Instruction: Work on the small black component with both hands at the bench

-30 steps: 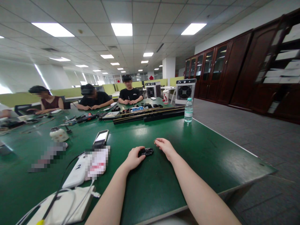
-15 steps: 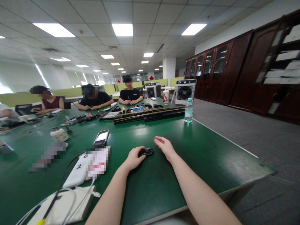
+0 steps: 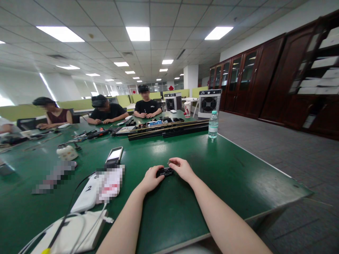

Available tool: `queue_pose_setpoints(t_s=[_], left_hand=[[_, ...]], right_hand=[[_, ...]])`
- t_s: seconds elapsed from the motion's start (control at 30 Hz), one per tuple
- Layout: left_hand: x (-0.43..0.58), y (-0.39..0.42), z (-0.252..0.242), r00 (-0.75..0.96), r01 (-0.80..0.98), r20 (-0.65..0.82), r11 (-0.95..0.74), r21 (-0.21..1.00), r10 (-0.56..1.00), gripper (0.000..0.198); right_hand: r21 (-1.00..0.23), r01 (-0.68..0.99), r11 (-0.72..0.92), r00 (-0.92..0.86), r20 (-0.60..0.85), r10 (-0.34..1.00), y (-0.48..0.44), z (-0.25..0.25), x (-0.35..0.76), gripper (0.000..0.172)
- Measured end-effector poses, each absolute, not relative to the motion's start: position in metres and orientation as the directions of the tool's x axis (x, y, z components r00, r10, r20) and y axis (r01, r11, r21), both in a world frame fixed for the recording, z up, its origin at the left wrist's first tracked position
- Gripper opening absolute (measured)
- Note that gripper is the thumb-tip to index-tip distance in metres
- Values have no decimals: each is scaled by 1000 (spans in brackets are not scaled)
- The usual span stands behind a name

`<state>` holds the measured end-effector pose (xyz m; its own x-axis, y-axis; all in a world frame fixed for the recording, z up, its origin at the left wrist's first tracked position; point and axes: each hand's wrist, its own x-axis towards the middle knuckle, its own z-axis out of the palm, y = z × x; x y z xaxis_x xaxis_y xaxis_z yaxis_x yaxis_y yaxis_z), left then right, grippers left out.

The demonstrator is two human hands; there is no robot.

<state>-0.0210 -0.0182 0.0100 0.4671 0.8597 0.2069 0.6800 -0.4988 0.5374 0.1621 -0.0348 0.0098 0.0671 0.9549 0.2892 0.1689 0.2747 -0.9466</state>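
"On the green table (image 3: 238,176), near its front edge, what do the hands have?"

"The left hand (image 3: 151,178) has its fingers curled tight on a small black part (image 3: 164,171) and presses it down on the table top."

"And the right hand (image 3: 182,168)?"

"It sits just right of the part, fingertips right at its far side. Thumb and forefinger are pinched together there. I cannot tell whether something tiny is between them."

"What lies around?"

"To the left, a phone (image 3: 114,155) lies near, and a white power bank (image 3: 87,197) lies closer to the front edge. Farther out, long black rails (image 3: 169,128) run across the table. A water bottle (image 3: 213,124) stands upright at their right end, near the table's right edge. A small white jar (image 3: 66,151) stands well off to the left."

"Anyone else?"

"Three people (image 3: 147,106) sit at the far side with their hands on the table, well apart from these two hands."
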Motion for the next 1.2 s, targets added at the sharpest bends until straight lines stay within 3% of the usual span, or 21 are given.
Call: queue_pose_setpoints(t_s=[0.37, 0.63, 0.97, 1.2], left_hand=[[-21, -18, 9, 472, 693, 213, -510, 510, 855, 41], [-21, -15, 6, 481, 677, 238, -530, 512, 844, 41], [-21, -14, 4, 482, 677, 229, -526, 515, 845, 42], [-22, -12, 2, 480, 675, 240, -530, 513, 844, 42]], right_hand=[[-702, 607, 373, -149, 360, 921, -45, 12, 159, 20], [-556, 739, 380, -236, 314, 919, -46, 14, 159, 19], [-537, 773, 338, -219, 274, 936, -51, 20, 157, 20], [-646, 687, 331, -194, 276, 941, -49, 14, 159, 31]])
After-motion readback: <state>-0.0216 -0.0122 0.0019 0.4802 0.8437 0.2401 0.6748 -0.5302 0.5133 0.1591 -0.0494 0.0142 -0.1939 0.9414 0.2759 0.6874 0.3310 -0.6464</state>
